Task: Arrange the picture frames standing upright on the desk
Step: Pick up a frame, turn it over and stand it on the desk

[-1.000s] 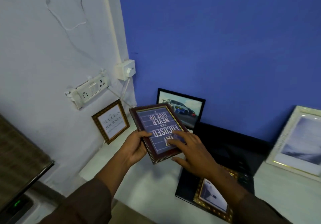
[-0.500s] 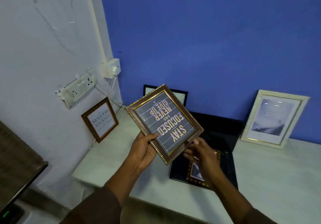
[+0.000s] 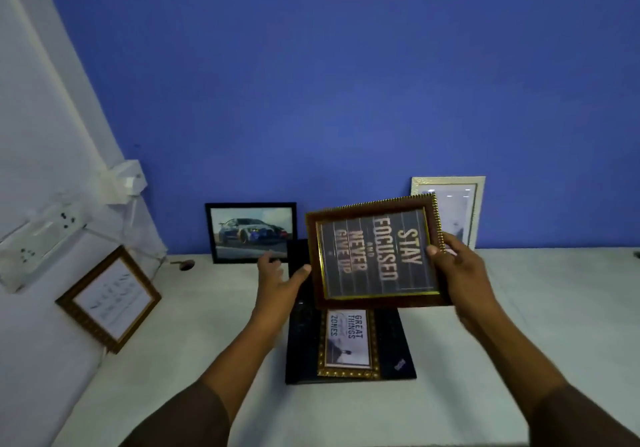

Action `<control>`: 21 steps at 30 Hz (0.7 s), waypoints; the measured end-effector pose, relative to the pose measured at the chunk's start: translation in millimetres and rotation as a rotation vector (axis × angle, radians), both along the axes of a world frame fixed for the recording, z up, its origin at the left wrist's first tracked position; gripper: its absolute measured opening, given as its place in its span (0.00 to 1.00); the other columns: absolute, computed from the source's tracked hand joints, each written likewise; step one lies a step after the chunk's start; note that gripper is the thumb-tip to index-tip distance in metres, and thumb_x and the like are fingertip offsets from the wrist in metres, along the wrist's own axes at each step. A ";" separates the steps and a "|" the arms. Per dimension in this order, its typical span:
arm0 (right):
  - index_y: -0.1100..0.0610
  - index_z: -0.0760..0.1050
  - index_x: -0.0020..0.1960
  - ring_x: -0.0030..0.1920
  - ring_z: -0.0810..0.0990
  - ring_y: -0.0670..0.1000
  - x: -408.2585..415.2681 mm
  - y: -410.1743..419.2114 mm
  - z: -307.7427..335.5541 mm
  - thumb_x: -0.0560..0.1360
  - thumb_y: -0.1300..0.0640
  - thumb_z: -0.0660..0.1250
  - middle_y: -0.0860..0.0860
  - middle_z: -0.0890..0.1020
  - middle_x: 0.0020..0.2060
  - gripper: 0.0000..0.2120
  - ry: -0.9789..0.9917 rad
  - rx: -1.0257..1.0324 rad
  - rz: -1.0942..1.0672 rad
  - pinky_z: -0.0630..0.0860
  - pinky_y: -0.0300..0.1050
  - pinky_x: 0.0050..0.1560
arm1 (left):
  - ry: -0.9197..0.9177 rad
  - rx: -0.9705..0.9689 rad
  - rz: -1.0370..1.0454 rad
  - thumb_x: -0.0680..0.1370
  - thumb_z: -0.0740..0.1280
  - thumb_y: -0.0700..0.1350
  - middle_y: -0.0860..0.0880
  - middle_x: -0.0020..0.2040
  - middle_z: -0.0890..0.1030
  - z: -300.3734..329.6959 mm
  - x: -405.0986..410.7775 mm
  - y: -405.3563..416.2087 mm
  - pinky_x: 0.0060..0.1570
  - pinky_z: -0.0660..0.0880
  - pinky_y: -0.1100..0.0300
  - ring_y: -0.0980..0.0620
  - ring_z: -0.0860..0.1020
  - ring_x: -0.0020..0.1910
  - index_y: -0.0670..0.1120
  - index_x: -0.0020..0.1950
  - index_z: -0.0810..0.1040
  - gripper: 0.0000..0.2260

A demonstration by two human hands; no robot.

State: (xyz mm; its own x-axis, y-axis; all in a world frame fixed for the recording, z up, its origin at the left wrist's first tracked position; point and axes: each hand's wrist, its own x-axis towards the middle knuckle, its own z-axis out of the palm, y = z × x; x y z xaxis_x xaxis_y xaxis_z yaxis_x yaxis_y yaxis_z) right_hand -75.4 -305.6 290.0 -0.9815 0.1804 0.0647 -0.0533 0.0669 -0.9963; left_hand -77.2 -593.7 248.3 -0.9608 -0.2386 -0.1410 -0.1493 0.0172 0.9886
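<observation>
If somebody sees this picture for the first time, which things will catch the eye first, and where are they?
First comes the dark red frame reading "Stay focused and never give up", held in the air at the centre with its text turned sideways: the right hand grips its right edge, the left hand touches its left edge. Below it, a gold frame lies flat on a black laptop. Behind, a car picture stands against the blue wall.
</observation>
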 end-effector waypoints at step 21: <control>0.49 0.77 0.62 0.56 0.83 0.53 -131.7 247.0 -80.2 0.82 0.46 0.60 0.51 0.85 0.55 0.13 -0.179 0.188 0.074 0.79 0.48 0.53 | -0.111 0.159 -0.404 0.82 0.65 0.41 0.42 0.56 0.85 -52.6 -135.6 269.7 0.56 0.80 0.45 0.41 0.84 0.56 0.42 0.64 0.78 0.11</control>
